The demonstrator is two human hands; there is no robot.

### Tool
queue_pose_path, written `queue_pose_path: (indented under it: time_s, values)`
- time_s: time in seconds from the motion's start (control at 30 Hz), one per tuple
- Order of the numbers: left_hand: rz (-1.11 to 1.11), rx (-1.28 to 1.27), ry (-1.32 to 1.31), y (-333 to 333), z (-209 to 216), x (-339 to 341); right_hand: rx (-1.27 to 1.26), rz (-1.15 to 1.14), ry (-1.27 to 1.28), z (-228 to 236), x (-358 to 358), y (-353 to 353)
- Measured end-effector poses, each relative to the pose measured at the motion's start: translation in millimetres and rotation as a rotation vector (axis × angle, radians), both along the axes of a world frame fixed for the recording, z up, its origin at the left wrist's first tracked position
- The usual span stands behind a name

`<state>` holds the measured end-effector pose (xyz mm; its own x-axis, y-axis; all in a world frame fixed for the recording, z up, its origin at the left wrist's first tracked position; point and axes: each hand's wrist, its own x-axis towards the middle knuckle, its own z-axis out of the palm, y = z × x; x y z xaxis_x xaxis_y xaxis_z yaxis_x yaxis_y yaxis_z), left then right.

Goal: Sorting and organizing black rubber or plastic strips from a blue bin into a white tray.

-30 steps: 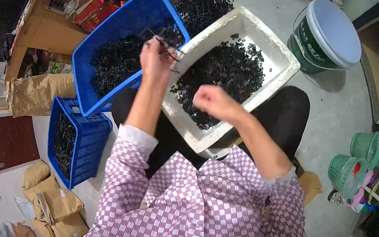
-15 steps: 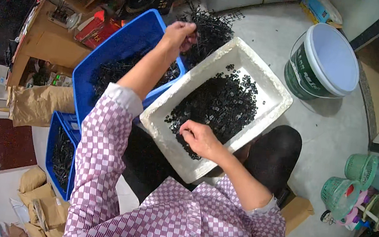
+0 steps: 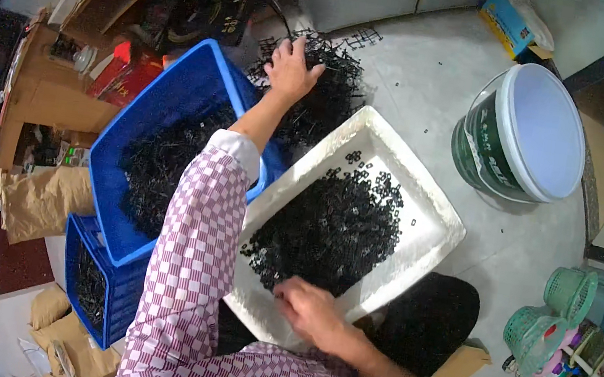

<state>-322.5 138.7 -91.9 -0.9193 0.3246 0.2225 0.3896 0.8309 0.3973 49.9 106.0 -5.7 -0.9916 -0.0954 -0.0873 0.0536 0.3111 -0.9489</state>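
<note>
Black parts (image 3: 326, 95) lie heaped at far centre, partly hidden by the left hand (image 3: 291, 73), fingers loosely spread. Nearer, small pieces (image 3: 339, 228) lie in the white box (image 3: 416, 172); the right hand (image 3: 312, 317) blurs over its near end, fingers curled, grip impossible to tell. A sleeve (image 3: 193, 250) hides some of the blue bin's (image 3: 108, 169) near edge. Floor (image 3: 424, 90) runs right to the green bucket (image 3: 488, 141).

Diffuse indoor light is brightening the floor (image 3: 428, 63) at upper centre, while the upper left is looking dimmer. At right, the bucket (image 3: 500, 143) is casting a soft shadow — the right hand (image 3: 311, 313), lower centre, is blurring slightly — and edges are bowing toward the black, grainy rim.
</note>
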Motion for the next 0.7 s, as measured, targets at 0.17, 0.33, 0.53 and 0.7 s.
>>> queue_pose_path:
  time_s: [0.17,0.33,0.53,0.7]
  values:
    - [-0.153,-0.302,-0.178,2.2,-37.4,-24.8,-0.086,0.074,-0.046,7.4,-5.1,10.7]
    - [-0.289,-0.722,-0.06,-6.9,-107.2,32.5,-0.157,0.077,-0.119,8.7,-14.2,22.2]
    - [-0.394,-0.833,-0.069,-4.1,-130.3,17.1,-0.217,0.031,-0.087,8.0,-14.2,22.7]
    - [-0.428,-0.665,-0.259,-14.7,-111.3,-14.2,-0.254,-0.014,-0.018,13.0,-10.9,10.0]
